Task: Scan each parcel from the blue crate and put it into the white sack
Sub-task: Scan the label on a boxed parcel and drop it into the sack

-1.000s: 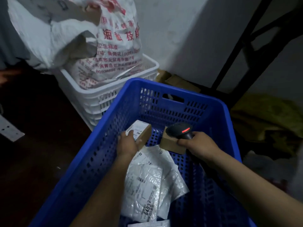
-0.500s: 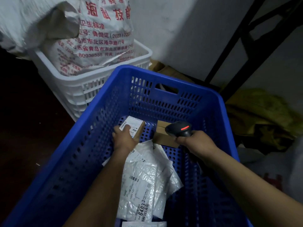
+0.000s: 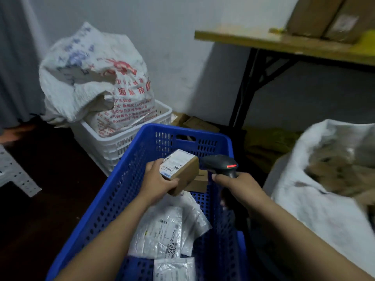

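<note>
- While the left hand (image 3: 158,183) grips a small cardboard parcel (image 3: 180,169) above the far half of the blue crate (image 3: 121,199), its fingers curl under the box and its thumb lies along the near edge.
- The parcel is tilted, with its white shipping label facing up and towards the left wall of the crate.
- The right hand (image 3: 239,186) is clenched round the handle of a dark handheld scanner (image 3: 219,164), over the crate's right side.
- The scanner's head sits just beside the parcel's right end, and a red light glows on its casing; whether the two touch cannot be told.
- On the crate floor, under the raised parcel, lies a second brown box (image 3: 199,182).
- Nearer the crate's near end lie crumpled grey plastic mailers (image 3: 162,230) with printed labels, and another mailer (image 3: 174,268) at the very near edge.
- Right of the crate stands the white sack (image 3: 324,209), its mouth open with brown shapes inside, blurred.
- Beyond the crate's far left corner is a white crate (image 3: 121,147) holding a printed sack (image 3: 91,78) with red lettering.
- Beyond the crate to the right, a wooden table (image 3: 284,43) carries cardboard cartons (image 3: 328,15).
</note>
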